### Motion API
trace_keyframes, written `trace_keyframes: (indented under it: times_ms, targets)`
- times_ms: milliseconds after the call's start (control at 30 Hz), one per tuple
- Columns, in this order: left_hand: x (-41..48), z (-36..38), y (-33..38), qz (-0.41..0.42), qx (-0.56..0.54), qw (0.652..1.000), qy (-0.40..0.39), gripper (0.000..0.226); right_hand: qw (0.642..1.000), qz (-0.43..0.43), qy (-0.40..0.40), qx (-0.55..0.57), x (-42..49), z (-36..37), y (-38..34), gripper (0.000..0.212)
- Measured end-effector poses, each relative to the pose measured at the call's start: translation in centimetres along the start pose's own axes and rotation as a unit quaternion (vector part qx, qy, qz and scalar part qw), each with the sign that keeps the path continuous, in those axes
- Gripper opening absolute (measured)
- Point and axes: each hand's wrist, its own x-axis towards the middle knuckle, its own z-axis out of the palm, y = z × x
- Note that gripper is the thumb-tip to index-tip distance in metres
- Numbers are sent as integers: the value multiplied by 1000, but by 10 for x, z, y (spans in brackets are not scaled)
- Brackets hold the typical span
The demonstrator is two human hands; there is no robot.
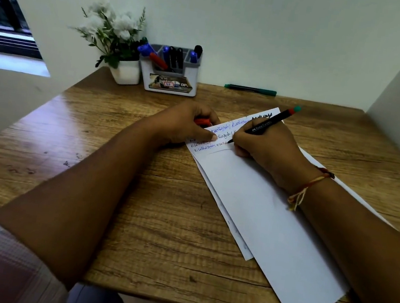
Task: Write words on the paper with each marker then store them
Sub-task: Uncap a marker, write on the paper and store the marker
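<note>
Right hand (265, 146): closed around a black marker (263, 126) with a red-and-green end, its tip down on the paper (262, 209).
Left hand (186, 127): curled shut on a red cap (202, 121), thumb pressing the paper's left edge.
Paper: at least two sheets stacked slightly askew, running from the desk's middle towards its near right edge; several lines of writing at the far end, the rest blank.
Desk (135, 219): wood-grain; its left half is bare, its near edge lies below the forearms.
Walls: one close behind the desk, another close along the right side (little room there).
Holder (171, 72): white, at the back edge against the wall, with about eight markers standing in it (blue, black, red; exact count hard to tell).
Green marker (250, 89): one, lying flat at the back edge, right of the holder, apart from it.
Plant (117, 40): one white pot of white flowers, just left of the holder.
Wrist: a thread band (308, 187) on the right one.
</note>
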Motion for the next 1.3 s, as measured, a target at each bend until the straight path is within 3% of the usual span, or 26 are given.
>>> trace_keyframes:
  times_ms: [1301]
  targets:
    - [-1,-1,1,4,1,1000,-1,26,999,35,19,24,-1,-2,-1,17]
